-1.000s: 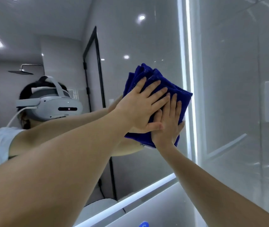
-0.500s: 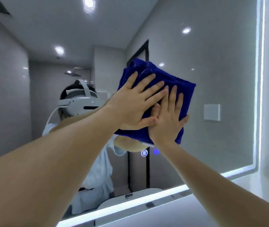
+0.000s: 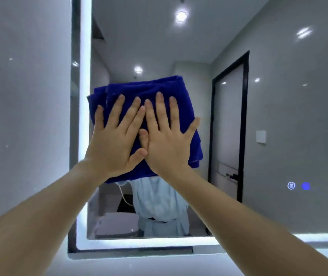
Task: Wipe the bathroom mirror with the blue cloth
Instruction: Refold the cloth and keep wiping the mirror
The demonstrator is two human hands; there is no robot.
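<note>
Both hands are flat on the cloth [image 3: 145, 92], pressing it against the mirror [image 3: 278, 116] near its lit left edge. The left hand [image 3: 113, 140] and right hand [image 3: 169, 140] lie side by side with straight, spread fingers; their thumbs overlap.

fluffy terry blue cloth [image 3: 147, 90] against glossy glass mirror [image 3: 268, 116], shiny wall [image 3: 23, 96].

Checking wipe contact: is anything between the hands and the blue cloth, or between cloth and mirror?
Nothing visible. The left hand and right hand press flat on the blue cloth, which lies against the mirror.
</note>
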